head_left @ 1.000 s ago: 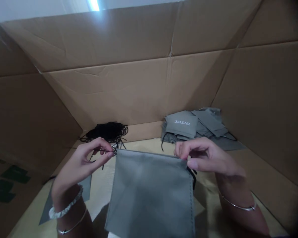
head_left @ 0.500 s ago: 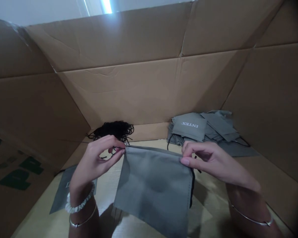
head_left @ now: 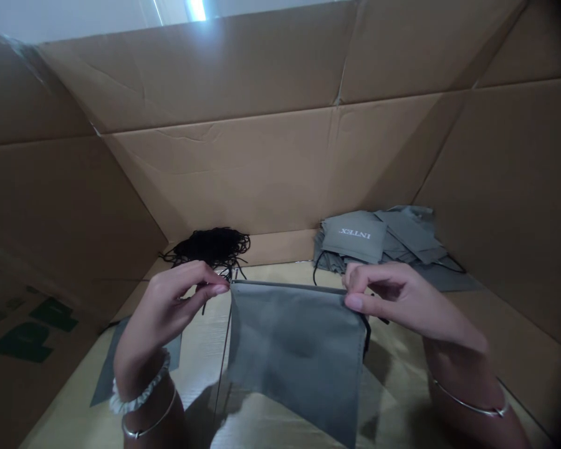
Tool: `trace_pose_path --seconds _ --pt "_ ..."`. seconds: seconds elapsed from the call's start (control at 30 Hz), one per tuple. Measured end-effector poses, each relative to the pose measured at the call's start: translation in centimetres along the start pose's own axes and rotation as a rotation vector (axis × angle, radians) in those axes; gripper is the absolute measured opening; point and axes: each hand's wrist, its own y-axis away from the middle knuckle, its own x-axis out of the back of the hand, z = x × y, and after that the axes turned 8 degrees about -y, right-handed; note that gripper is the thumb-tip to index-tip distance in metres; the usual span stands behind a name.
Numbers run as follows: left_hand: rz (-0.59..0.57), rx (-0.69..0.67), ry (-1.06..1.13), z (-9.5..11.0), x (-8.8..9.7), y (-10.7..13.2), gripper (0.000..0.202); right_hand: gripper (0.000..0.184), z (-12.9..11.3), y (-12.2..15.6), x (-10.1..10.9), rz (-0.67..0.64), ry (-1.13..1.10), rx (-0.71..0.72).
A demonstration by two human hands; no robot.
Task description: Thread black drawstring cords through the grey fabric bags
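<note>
A grey non-woven drawstring pouch (head_left: 297, 355) hangs from its top edge between my hands, with black cord showing at its right side. My left hand (head_left: 172, 305) pinches the pouch's top left corner, and a thin dark cord runs down close to it. My right hand (head_left: 393, 293) pinches the top right corner between thumb and fingers. The pouch's lower end drops toward the pale work surface and passes out of view at the bottom.
Brown cardboard walls (head_left: 243, 168) surround the work area. Behind my hands lie a tangled bundle of black cords (head_left: 210, 246) and a stack of grey pouches (head_left: 353, 238), the top one printed INTEX. A flat grey pouch (head_left: 107, 380) lies under my left wrist.
The pouch's top edge now stretches straighter between my hands. The pouch and both hands sit further right in view than a second ago, as do the cardboard walls.
</note>
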Motion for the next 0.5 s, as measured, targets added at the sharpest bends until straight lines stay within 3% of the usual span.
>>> trace_pose_path --seconds 0.2,0.5 --pt "0.010 -0.009 0.038 -0.7 0.0 0.1 0.012 0.021 0.5 0.2 0.2 -0.058 -0.040 0.034" --pt "-0.087 0.031 0.129 -2.9 -0.8 -0.7 0.018 0.010 0.1 0.0 -0.1 -0.079 -0.041 0.070"
